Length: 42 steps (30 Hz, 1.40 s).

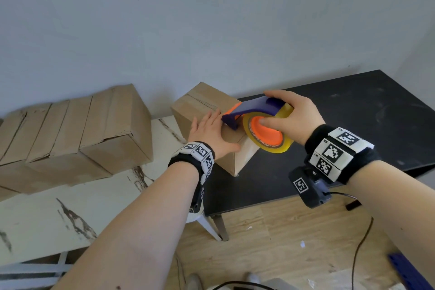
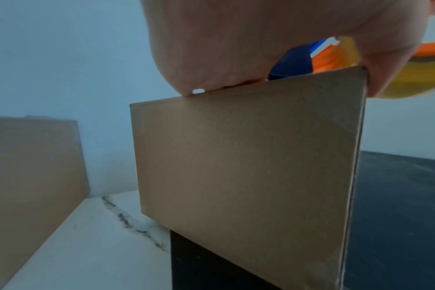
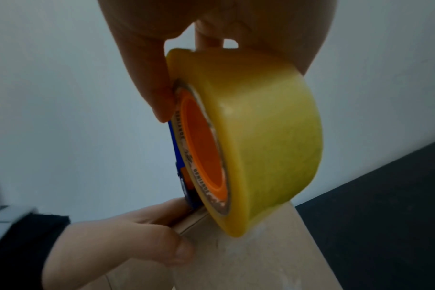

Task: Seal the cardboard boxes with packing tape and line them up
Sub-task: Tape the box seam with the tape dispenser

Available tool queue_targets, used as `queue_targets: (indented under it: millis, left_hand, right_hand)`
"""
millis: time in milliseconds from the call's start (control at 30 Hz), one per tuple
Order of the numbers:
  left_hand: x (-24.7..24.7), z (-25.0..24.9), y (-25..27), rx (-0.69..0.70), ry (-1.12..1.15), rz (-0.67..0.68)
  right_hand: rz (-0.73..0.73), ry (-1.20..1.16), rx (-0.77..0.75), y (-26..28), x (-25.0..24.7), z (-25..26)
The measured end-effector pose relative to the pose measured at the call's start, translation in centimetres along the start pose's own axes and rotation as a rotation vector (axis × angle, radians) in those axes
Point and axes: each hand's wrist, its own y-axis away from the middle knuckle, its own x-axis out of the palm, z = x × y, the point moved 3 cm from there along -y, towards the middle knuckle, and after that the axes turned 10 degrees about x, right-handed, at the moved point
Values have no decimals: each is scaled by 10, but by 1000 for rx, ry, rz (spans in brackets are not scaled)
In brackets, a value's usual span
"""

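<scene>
A brown cardboard box [image 1: 200,103] stands where the white and black tables meet; a strip of tape runs along its top seam. My left hand [image 1: 221,132] lies flat on the box top, thumb down the near side, holding it steady. My right hand [image 1: 292,110] grips a blue tape dispenser [image 1: 249,107] with an orange core and a yellow tape roll [image 1: 282,146], its front end on the box top beside my left fingers. The left wrist view shows the box side [image 2: 249,166] under my palm [image 2: 236,49]. The right wrist view shows the roll [image 3: 266,137] above the box [image 3: 249,255].
Several closed cardboard boxes [image 1: 70,129] stand in a row on the white marble-pattern table [image 1: 70,214] at the left, against the wall. The black table [image 1: 353,113] stretches to the right. A cable [image 1: 360,242] trails over the wooden floor below.
</scene>
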Motion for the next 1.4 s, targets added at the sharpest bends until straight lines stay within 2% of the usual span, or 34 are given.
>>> queue_targets:
  millis: [133,433,567,733,900,1033,1300,1400]
  left_hand:
    - [7,-4,-1,-15,-113,53]
    - [5,-5,-4,-7,-111,54]
    - [-1,0,-13,3,-121,115]
    - [-7,-6,-21,37,-155,190]
    - [5,-23,-12,166,-154,70]
    - [11,-27,-5,164,-96,12]
    - [14,-24,-13,202,-141,45]
    - [15,-23,-12,204,-148,37]
  right_hand:
    - [7,0,10,5,2,-3]
    - [2,22,4,35,0,-10]
    - [-61,-24,40,55,-23,-31]
    - [-65,43,28,68,-8,-35]
    - [-75,33,24,70,-1,-33]
    - [-78,41,22,74,1,-32]
    - [-90,54,38,80,4,-41]
    - [-48,102,34,85,11,-45]
